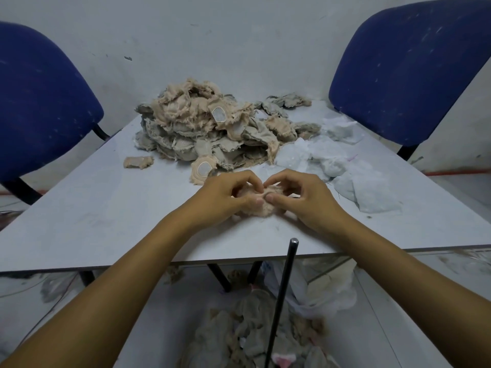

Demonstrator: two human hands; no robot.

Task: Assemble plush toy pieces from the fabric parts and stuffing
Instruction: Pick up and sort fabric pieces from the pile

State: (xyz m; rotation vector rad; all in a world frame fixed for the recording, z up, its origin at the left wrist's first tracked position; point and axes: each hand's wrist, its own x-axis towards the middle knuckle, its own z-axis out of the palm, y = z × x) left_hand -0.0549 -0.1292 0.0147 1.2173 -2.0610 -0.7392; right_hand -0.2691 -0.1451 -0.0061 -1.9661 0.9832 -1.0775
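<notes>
The plush piece (256, 205) is lying on the surface (111, 208) near its front edge, with the left hand (228, 197) and right hand (303, 195) both pinching it, thumbs meeting at its middle. Gripping close to the opening is probably giving best control; the fabric pile (207, 128) is sitting beyond.

Both bare forearms are reaching forward over the table's (106, 208) near edge, converging. The left hand (225, 197) and right hand (300, 195) are meeting thumb to thumb, fingers arching and pinching closed around the plush piece (255, 208).
</notes>
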